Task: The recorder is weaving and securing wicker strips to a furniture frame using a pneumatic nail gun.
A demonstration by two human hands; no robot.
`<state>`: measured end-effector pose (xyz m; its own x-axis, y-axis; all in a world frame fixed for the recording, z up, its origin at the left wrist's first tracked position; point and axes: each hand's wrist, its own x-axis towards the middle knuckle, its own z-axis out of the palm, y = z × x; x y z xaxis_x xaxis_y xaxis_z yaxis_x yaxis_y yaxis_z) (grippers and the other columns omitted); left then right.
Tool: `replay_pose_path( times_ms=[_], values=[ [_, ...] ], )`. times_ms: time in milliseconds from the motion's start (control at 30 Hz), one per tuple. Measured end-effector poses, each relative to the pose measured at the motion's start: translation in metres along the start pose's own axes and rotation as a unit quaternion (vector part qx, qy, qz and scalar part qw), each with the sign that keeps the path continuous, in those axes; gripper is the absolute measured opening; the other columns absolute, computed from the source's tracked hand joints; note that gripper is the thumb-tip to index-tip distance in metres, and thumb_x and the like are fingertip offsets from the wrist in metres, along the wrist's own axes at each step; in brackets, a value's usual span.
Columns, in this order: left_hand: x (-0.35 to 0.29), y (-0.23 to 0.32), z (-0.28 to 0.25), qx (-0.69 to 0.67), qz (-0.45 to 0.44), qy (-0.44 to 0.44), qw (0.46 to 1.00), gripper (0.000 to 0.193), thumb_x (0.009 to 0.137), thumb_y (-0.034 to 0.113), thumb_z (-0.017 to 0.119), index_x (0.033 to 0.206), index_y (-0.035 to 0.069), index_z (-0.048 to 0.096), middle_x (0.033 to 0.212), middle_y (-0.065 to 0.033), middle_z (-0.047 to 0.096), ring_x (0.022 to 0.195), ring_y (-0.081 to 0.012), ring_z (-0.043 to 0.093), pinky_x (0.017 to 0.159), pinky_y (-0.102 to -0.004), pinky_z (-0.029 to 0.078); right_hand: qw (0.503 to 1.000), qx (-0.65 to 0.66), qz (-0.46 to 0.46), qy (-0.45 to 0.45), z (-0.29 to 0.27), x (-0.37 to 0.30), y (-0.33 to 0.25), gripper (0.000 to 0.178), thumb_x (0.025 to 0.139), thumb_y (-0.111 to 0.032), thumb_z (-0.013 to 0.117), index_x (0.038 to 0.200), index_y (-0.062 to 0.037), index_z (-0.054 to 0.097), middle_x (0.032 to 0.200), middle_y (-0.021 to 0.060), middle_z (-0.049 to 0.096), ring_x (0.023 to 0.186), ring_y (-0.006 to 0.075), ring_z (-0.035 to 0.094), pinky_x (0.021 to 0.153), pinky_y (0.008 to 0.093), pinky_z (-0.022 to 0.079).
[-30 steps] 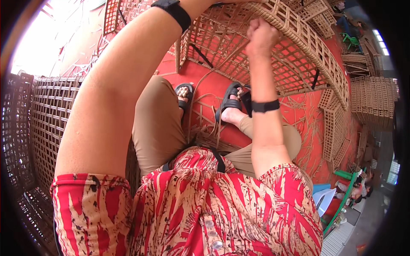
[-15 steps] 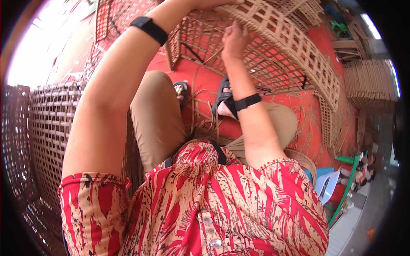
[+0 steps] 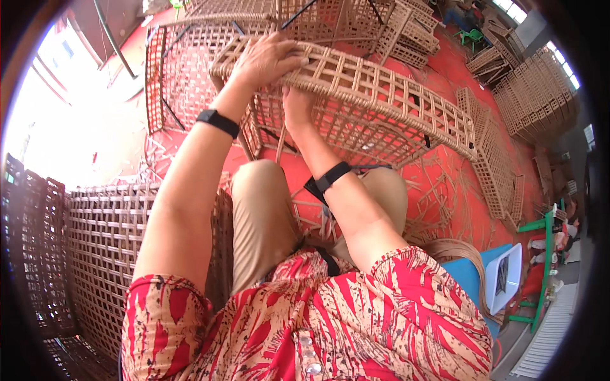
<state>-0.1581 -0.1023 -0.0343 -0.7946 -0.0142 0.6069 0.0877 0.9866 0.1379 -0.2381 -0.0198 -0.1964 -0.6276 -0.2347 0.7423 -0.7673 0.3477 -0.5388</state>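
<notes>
A long woven wicker piece (image 3: pixel 381 79) with an open lattice and a wrapped edge slants across in front of me. At its left end, my left hand (image 3: pixel 264 60) is closed over the top edge, fingers bent around the weave. Just below that edge, my right hand (image 3: pixel 297 108) reaches up behind the weave; its fingers are mostly hidden, so its grip cannot be made out. The lattice side (image 3: pixel 362 130) of the same piece spreads below, beyond my knees.
Another wicker frame (image 3: pixel 210 70) stands beyond, at the left. A darker woven piece (image 3: pixel 114 254) is beside my left arm. Cut strips litter the red floor (image 3: pixel 438 184). At the right are a coil of strands (image 3: pixel 460 254), a white tray (image 3: pixel 506 279) and stacked wicker pieces (image 3: pixel 537 95).
My view has shifted, showing more of the far floor. My left hand now rests at the wicker's left end, and my right hand has moved left, its fingers going behind the edge.
</notes>
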Motion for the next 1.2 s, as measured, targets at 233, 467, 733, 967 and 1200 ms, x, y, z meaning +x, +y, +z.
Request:
replay_pose_path(
  times_ms=[233,467,733,967,1200],
  values=[
    [-0.028,-0.033,-0.021,0.112,0.122,-0.014,0.986,0.035,0.087,0.048,0.06,0.117,0.031,0.07,0.124,-0.0001,0.062,0.114,-0.0242,0.057,0.097,-0.0432,0.043,0.812,0.455,0.351,-0.106,-0.067,-0.015,-0.066,0.021,0.096,-0.024,0.059,0.088,-0.0043,0.06,0.064,0.0003,0.052,0.05,0.0082,0.048,0.043,0.0242,0.033],
    [-0.01,-0.074,-0.005,0.041,0.001,-0.054,0.998,0.035,0.093,0.046,0.054,0.122,0.032,0.066,0.119,-0.0046,0.062,0.114,-0.0287,0.057,0.092,-0.042,0.048,0.872,0.282,0.337,-0.216,-0.15,-0.02,-0.043,0.048,0.086,-0.024,0.073,0.119,0.0072,0.06,0.109,0.0116,0.068,0.096,0.017,0.065,0.082,0.0311,0.051],
    [0.003,-0.074,0.001,0.032,0.047,-0.052,0.997,0.037,0.094,0.048,0.051,0.123,0.03,0.067,0.119,-0.0057,0.062,0.114,-0.0294,0.058,0.094,-0.0433,0.048,0.676,0.417,0.605,0.056,-0.215,-0.013,0.123,0.022,0.093,-0.022,0.066,0.102,-0.0022,0.06,0.081,0.0088,0.065,0.072,0.0225,0.068,0.063,0.0366,0.06],
    [0.002,-0.063,-0.01,-0.003,-0.005,-0.047,0.999,0.051,0.09,0.059,0.053,0.12,0.021,0.069,0.12,-0.0117,0.062,0.112,-0.0327,0.06,0.096,-0.0446,0.045,0.629,0.45,0.618,0.137,-0.182,0.004,0.173,0.024,0.089,-0.024,0.074,0.085,-0.006,0.058,0.068,0.0054,0.059,0.056,0.0195,0.06,0.048,0.0332,0.055],
    [-0.001,-0.051,-0.017,0.033,-0.011,-0.041,0.999,0.038,0.097,0.044,0.05,0.127,0.025,0.065,0.128,-0.0069,0.061,0.118,-0.0288,0.056,0.099,-0.0405,0.046,0.708,0.413,0.549,0.161,-0.187,0.01,0.158,0.02,0.094,-0.021,0.066,0.091,-0.0017,0.061,0.069,0.0082,0.063,0.054,0.0174,0.06,0.047,0.0293,0.05]
  ],
)
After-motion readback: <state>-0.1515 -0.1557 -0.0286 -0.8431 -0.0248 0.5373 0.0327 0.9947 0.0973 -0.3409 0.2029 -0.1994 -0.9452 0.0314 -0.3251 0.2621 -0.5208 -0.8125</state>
